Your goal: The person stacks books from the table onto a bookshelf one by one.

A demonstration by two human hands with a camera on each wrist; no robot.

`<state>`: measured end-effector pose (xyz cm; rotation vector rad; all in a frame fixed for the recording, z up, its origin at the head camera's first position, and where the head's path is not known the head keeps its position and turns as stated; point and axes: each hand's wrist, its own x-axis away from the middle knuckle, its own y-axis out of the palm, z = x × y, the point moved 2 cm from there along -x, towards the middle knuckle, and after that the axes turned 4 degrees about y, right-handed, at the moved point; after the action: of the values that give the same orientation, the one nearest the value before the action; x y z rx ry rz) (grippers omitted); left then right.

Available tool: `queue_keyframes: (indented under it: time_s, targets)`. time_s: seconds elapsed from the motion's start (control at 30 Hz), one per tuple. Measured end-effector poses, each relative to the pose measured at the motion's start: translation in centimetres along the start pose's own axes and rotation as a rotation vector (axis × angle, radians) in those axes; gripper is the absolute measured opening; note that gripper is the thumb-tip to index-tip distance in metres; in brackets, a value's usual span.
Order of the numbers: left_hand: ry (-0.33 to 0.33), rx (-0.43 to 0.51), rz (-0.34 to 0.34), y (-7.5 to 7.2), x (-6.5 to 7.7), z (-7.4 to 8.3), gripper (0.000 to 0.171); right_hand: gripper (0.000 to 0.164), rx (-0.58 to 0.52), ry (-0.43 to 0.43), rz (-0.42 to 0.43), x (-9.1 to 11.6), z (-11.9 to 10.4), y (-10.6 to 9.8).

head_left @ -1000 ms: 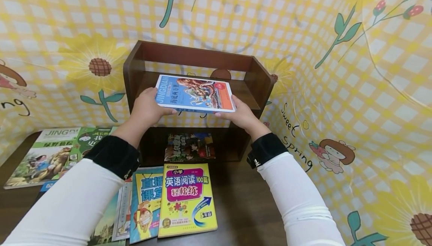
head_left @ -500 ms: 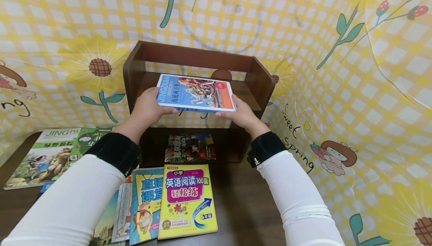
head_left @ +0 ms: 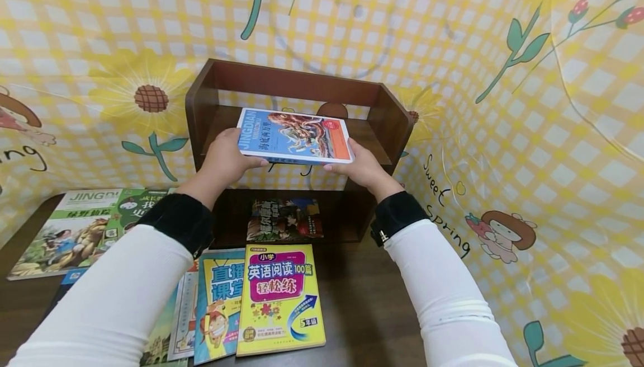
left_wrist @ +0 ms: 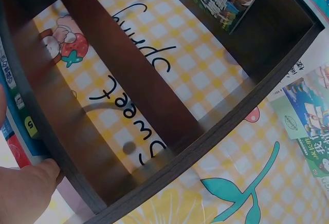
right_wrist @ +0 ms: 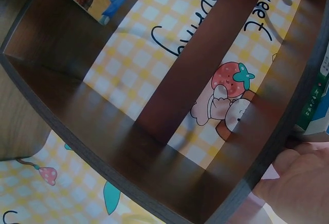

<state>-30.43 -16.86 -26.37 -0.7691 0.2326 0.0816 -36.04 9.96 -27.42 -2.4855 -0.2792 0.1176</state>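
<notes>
A blue-and-orange paperback book (head_left: 296,135) lies nearly flat at the upper board of a small dark brown bookshelf (head_left: 394,126). My left hand (head_left: 225,159) grips its left end, thumb along the near edge. At the opposite end my right hand (head_left: 364,166) holds it the same way. Whether the book touches the board cannot be told. In the left wrist view, the left thumb (left_wrist: 38,178) is beside the shelf's edge, near coloured book edges. The right wrist view shows part of the right hand (right_wrist: 303,180) by a green book spine (right_wrist: 314,93). Most fingers are hidden.
On the lower shelf lies a dark-covered book (head_left: 284,219). In front, a yellow workbook (head_left: 282,300) overlaps a blue one (head_left: 221,305) on the brown table (head_left: 369,305). More books, including a green-and-white one (head_left: 65,235), lie at the left. A checked, flower-printed wall covering surrounds the table.
The book and both hands have shifted slightly up and right in the picture, partly along with the whole view. Both hands keep their hold.
</notes>
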Motion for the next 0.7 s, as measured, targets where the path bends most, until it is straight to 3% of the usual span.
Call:
queue_keyframes:
  time_s: [0.7]
  targets:
    - [-0.015, -0.007, 0.007, 0.26, -0.24, 0.14, 0.08, 0.096, 0.071, 0.038, 0.005, 0.16, -0.51, -0.16]
